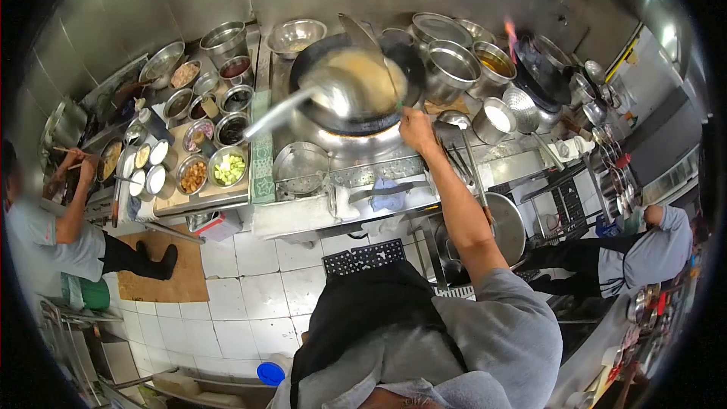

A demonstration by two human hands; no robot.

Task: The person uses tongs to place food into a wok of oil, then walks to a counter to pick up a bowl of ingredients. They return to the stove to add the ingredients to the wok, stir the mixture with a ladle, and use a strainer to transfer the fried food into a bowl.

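My right hand [416,130] is closed at the near right rim of a large wok [413,68]. It grips the green end of a long, thin-shafted wok spatula [362,36], whose broad dark blade points up at the back. Yellowish liquid or food [367,74] lies in the wok, blurred. A shiny metal ladle [284,111], smeared by motion, lies across the wok's left side, its handle towards the lower left. No hand shows on that handle. My left hand is out of view.
Bowls of diced green vegetable [227,169] and several sauce pots stand left. Steel pots [451,68] and a skimmer [520,108] are right. Flame [511,38] rises by a second wok [541,68]. Co-workers stand left [57,235] and right [644,254]. A blue-lidded container [271,373] is below.
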